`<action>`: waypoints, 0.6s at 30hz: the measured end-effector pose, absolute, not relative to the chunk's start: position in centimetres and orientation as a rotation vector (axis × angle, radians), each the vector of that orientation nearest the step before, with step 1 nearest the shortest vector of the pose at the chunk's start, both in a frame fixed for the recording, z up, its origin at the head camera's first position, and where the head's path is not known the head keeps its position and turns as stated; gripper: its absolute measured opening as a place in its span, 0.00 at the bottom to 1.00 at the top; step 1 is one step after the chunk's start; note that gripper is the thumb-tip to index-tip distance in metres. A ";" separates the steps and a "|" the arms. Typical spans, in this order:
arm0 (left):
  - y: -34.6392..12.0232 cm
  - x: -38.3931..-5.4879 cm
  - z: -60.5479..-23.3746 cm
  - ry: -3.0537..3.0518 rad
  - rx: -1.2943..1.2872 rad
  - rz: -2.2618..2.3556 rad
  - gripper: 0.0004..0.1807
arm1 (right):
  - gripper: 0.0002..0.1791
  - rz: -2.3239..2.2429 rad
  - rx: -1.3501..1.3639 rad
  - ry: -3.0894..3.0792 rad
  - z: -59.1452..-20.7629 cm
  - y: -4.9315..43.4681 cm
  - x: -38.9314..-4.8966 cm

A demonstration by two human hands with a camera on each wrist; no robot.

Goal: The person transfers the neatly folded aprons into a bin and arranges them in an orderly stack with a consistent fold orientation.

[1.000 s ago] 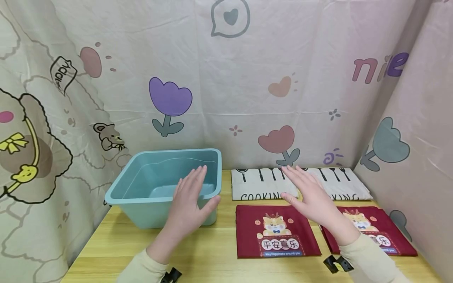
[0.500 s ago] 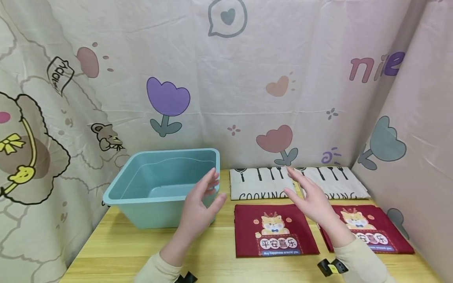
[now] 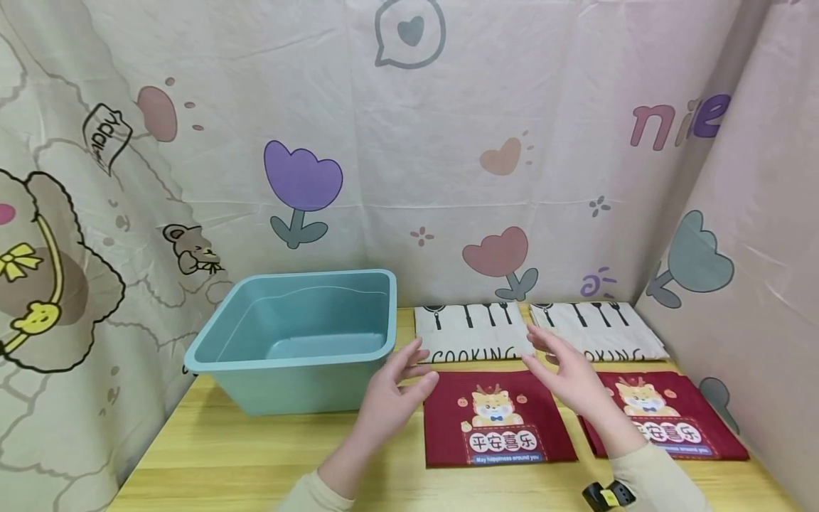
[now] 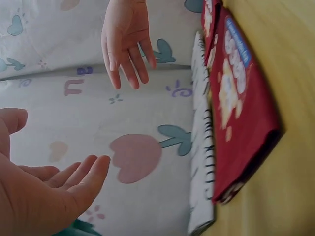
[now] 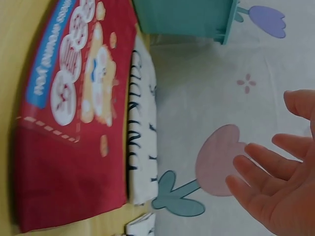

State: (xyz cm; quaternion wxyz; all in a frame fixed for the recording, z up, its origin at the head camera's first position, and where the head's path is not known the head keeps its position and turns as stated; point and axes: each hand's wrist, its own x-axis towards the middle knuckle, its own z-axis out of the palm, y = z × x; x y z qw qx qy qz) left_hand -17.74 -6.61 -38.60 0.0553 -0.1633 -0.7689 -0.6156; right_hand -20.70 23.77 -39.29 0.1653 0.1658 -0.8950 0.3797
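My left hand (image 3: 392, 398) hovers between the teal bin and the left red folded cloth (image 3: 489, 419), its fingers relaxed and holding nothing. Above the gap between the two red cloths is my right hand (image 3: 569, 373), also with loose, unfilled fingers. The second red cloth (image 3: 697, 405) lies partly behind the right forearm. Both red cloths carry a cartoon dog print. Behind them lie two white folded cloths, a left one (image 3: 470, 331) and a right one (image 3: 595, 327), printed with utensils and lettering. In the left wrist view both hands show apart from the cloths.
The teal plastic bin (image 3: 288, 366) stands at the left on the wooden table (image 3: 211, 455), with nothing visible inside. A printed curtain (image 3: 409, 178) hangs close behind the cloths and along both sides.
My left hand has moved right, from in front of the bin to near the left red cloth. The right hand has dropped slightly and shifted a little to the right.
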 end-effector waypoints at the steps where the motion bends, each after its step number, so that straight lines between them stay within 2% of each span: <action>1: -6.5 -17.8 -38.9 -2.355 -0.485 -1.878 0.35 | 0.31 1.083 0.471 -2.552 -39.5 23.9 -20.8; 9: -5.8 -18.4 -41.4 -2.419 -0.327 -2.043 0.38 | 0.32 1.133 0.402 -2.638 -41.1 24.9 -21.0; 18: -6.0 -19.0 -43.5 -2.455 -0.178 -2.159 0.42 | 0.37 1.140 0.158 -2.889 -42.4 25.9 -21.3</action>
